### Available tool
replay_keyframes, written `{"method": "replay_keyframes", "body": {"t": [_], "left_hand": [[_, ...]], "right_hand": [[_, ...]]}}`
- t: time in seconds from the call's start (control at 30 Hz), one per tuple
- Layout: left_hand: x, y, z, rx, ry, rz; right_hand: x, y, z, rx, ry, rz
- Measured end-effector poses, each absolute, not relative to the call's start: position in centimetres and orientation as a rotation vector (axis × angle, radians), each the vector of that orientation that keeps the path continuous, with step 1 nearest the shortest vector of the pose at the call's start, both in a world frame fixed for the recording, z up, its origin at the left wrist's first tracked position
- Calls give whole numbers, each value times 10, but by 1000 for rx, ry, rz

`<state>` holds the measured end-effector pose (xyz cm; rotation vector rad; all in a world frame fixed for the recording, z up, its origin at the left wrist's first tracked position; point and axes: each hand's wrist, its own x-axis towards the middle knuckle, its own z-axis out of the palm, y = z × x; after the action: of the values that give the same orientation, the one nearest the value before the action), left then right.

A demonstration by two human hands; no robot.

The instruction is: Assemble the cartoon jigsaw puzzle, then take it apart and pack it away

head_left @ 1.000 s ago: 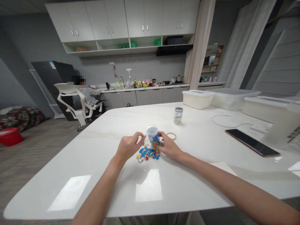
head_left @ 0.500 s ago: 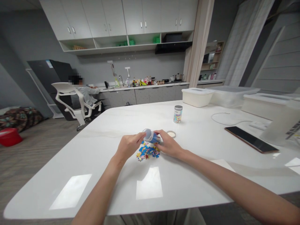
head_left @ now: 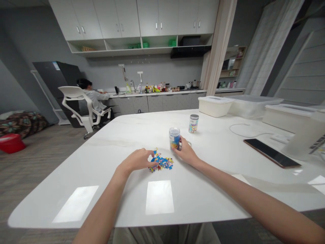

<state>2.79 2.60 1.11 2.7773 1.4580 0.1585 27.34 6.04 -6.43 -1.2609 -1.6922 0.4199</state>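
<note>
A loose heap of small colourful jigsaw puzzle pieces (head_left: 164, 163), mostly blue with yellow and pink, lies on the white table (head_left: 122, 135). At its left edge is my left hand (head_left: 137, 159), thumb and fingers curved but apart, with nothing seen between them. My right hand (head_left: 187, 153) is wrapped round the right side of an upright clear-topped can (head_left: 174, 139) with a blue printed label. The can stands just behind and right of the heap. Partly hidden behind my right hand is a round lid (head_left: 189, 143). Farther back stands a second printed can (head_left: 193, 124) with a grey lid.
Pale lidded storage boxes (head_left: 215, 105) line the back right of the table. A phone (head_left: 271, 153), a white cable (head_left: 236, 131) and a translucent container (head_left: 302, 139) are at the right. A person (head_left: 95, 98) sits on a white chair (head_left: 87, 118) at the counter.
The can, tipped over the pieces between both hands, is now upright and farther right in my right hand. My left hand has let go of it and come down beside the heap.
</note>
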Motion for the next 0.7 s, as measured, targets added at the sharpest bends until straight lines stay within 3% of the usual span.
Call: {"method": "replay_keyframes", "body": {"t": [0.2, 0.37, 0.57, 0.7], "left_hand": [[27, 26, 10, 2650, 1443, 83], [28, 28, 11, 2594, 1420, 28], [33, 26, 10, 2583, 1457, 60], [31, 26, 10, 2595, 1447, 80]], "right_hand": [[272, 53, -51, -1251, -1511, 274], [271, 32, -25, -897, -1605, -14], [260, 18, -31, -672, -2364, 224], [259, 19, -37, -706, -2520, 378]]}}
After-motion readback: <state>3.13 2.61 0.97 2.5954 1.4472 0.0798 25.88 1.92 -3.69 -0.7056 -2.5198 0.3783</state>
